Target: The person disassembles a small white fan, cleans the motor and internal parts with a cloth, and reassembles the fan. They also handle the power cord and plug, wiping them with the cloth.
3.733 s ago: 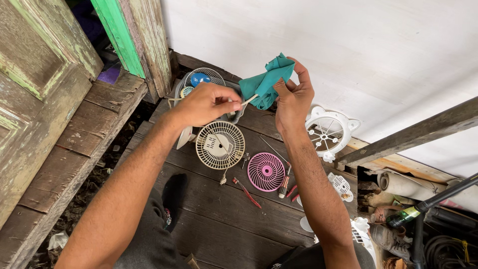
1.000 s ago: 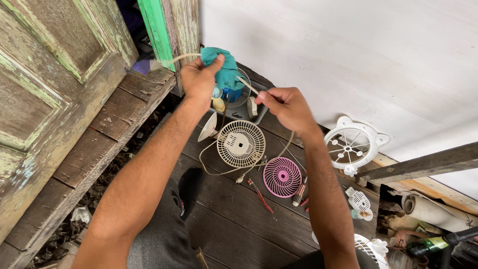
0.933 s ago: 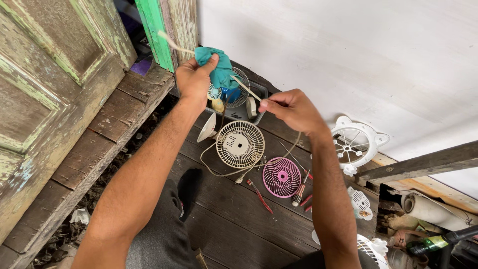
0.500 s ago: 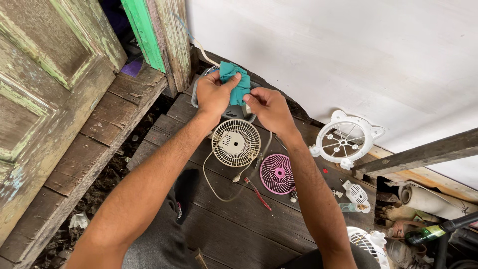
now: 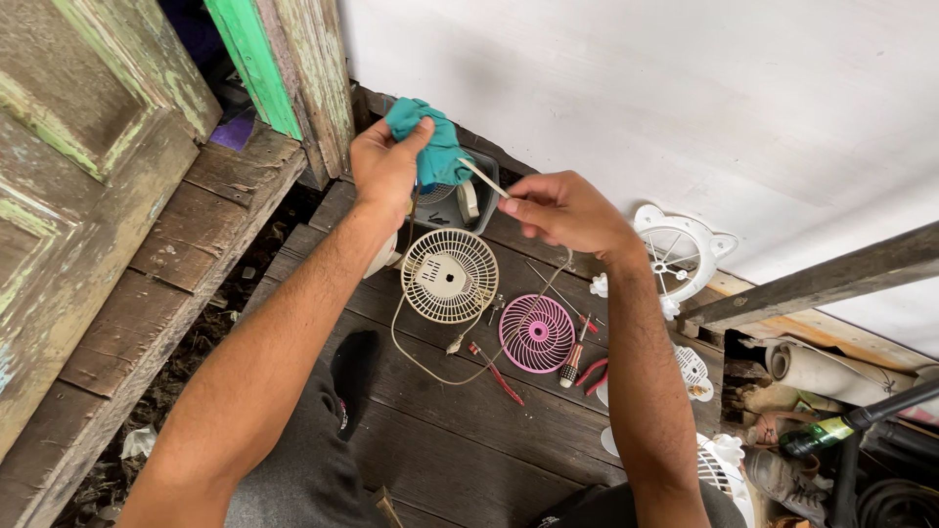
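- Your left hand is closed tight around a teal cloth, held above the cream grille on the floorboards. The cloth bunches over whatever it wraps; if that grip slackens, it could drop onto the grey tray just behind the grille.
- Your right hand pinches a pale cord between thumb and fingertips, the other fingers curled in. A hard pull risks straining the cord where it enters the cloth; that joint is hidden.
- The cord's slack appears to run down past the grille and loop on the boards in front of it. Tugging could drag the loop through the loose parts there.
- A pink grille lies just right of the cream grille, with a screwdriver and red pliers near it. A sweeping cord could scatter them, and small screws may slip into the gaps between boards.
- A white fan housing leans by the wall, well right of the cream grille, within elbow reach.
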